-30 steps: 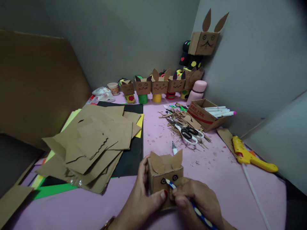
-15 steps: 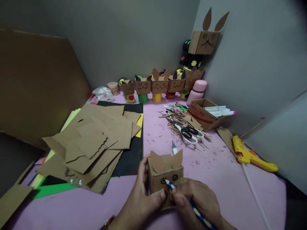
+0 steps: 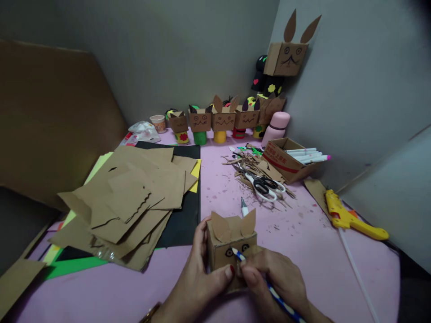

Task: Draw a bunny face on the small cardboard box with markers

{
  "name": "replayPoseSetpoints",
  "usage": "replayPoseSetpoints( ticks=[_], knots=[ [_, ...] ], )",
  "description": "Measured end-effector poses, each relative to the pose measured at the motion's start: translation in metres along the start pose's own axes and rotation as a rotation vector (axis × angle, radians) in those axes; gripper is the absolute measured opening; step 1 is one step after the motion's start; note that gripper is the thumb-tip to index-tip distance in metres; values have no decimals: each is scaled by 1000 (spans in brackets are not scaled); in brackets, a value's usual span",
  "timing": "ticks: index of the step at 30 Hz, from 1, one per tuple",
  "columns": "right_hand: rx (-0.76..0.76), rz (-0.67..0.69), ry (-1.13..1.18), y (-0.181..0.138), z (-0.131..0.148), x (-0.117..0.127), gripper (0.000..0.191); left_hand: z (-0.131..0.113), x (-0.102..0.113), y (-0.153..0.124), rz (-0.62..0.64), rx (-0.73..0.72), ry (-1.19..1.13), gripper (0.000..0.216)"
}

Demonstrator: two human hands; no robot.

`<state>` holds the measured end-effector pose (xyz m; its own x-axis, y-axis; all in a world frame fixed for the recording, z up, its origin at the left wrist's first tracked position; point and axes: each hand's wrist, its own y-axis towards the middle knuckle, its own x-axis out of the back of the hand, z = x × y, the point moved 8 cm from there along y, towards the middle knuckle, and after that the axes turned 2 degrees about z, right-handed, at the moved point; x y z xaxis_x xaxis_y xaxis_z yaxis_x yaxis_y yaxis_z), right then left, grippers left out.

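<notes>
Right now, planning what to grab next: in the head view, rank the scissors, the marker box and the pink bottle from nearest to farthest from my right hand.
1. Scissors, on the scraps just beyond the right hand, which grips a pencil.
2. Marker box, farther back, to the right.
3. Pink bottle, at the very back.

the person's left hand point(image 3: 198, 280) shows a thumbnail point(image 3: 232, 270) painted a glossy deep red and rounded at the tip. at that wrist sits a thin gold-coloured bangle point(image 3: 150, 312), with only a short arc of it showing at the bottom edge. the right hand point(image 3: 278, 280) is bare across its back and knuckles; its nails are turned away and i cannot judge them. both forearms are uncovered where they show.
</notes>
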<state>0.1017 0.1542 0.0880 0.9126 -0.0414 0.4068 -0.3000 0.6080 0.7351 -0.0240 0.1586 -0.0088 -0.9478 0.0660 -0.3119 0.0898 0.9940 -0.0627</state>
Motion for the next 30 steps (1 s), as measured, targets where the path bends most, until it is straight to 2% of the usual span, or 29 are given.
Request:
replayPoseSetpoints(
  ticks=[5,17,30],
  knots=[
    [10,-42,49,-3,0,0,28,-4,-2,1,6,-4,-13,99],
    [39,-3,2,0,1,-2,28,-2,-3,3,-2,6,1,94],
    [22,10,95,-3,0,-4,26,-4,-1,2,-39,-4,57,88]
  ],
)
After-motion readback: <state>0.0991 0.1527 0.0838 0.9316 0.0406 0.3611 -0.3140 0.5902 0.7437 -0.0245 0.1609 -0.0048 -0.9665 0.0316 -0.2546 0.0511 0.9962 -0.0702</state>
